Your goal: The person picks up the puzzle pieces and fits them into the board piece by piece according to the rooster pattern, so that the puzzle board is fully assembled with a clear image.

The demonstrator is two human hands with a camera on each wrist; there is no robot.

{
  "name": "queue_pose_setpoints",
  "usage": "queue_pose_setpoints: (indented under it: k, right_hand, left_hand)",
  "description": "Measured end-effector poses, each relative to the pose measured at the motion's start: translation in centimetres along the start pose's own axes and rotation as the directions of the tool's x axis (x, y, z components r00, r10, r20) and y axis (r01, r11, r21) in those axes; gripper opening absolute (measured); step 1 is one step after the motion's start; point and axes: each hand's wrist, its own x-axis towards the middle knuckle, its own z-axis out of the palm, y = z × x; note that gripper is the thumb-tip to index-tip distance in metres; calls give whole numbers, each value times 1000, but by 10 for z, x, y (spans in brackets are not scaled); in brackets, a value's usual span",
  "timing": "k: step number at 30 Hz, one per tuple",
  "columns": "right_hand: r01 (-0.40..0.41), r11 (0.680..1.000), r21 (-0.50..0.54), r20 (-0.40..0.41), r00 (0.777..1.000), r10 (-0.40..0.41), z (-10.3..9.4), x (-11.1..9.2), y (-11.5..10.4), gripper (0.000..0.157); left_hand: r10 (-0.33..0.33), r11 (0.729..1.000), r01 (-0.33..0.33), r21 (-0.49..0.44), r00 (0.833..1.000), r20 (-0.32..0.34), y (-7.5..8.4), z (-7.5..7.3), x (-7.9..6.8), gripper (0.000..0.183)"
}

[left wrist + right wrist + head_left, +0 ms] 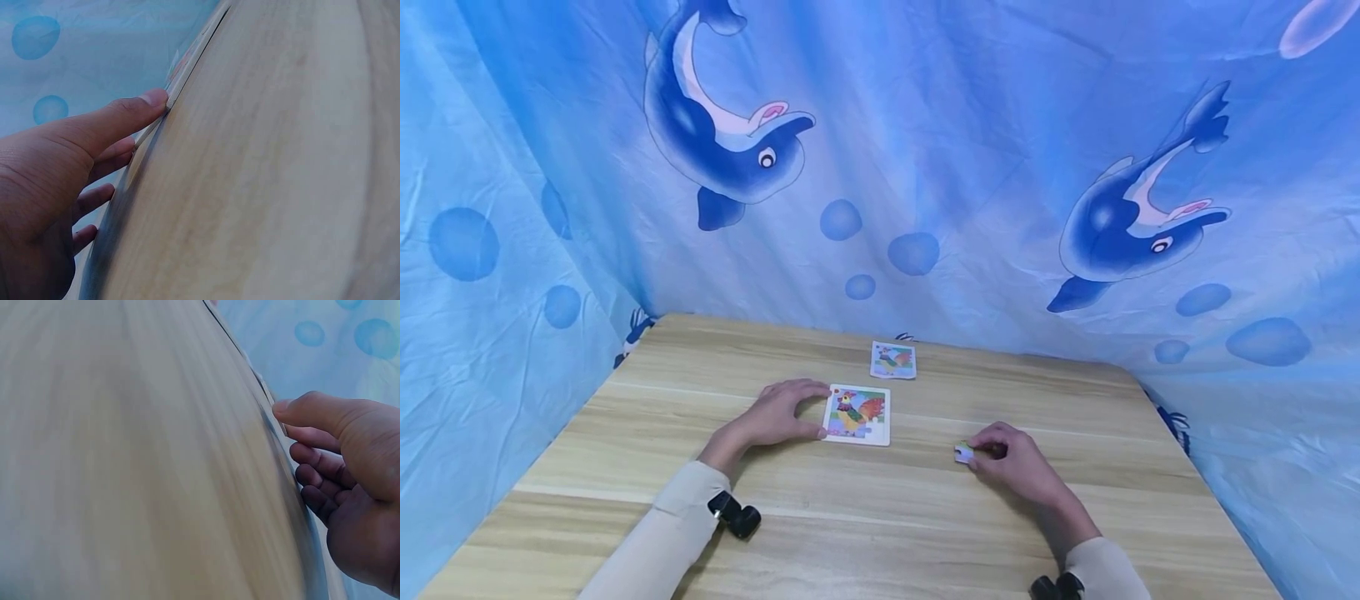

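A square puzzle board (882,433) with a rooster picture and a white border lies on the table, with a pale gap at its lower right. My left hand (781,414) rests at its left edge, thumb by the lower corner and a fingertip by the upper one. From the left wrist view, the thumb (134,115) touches the board's edge and the fingers are spread. To the right of the board, my right hand (1017,463) pinches a small light puzzle piece (963,453) at the tabletop. In the right wrist view, the other fingers (319,475) curl below the thumb.
A smaller rooster picture card (892,360) lies behind the board, near the table's back edge. The wooden table (880,517) meets a blue dolphin-print curtain (925,167) at the back and sides. Black wrist cameras (735,514) are strapped to both sleeves.
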Motion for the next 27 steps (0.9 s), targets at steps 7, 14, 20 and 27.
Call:
queue_pose_setpoints:
  k: [7, 14, 20, 27]
  right_hand:
    - [3, 998, 56, 1, 1000, -3, 25, 26, -19, 20]
    - [30, 998, 64, 25, 999, -31, 51, 57, -41, 22]
    - [43, 996, 75, 32, 998, -46, 66, 72, -56, 21]
    - [51, 996, 80, 63, 996, -56, 78, 77, -66, 22]
  left_hand:
    - [-1, 1000, 1, -2, 1000, 4, -1, 2, 0, 75]
    - [1, 1000, -1, -13, 1000, 3, -1, 0, -1, 74]
    - [3, 1000, -3, -15, 1000, 2, 0, -1, 0, 74]
    - [-1, 1000, 1, -16, 1000, 0, 0, -1, -1, 75]
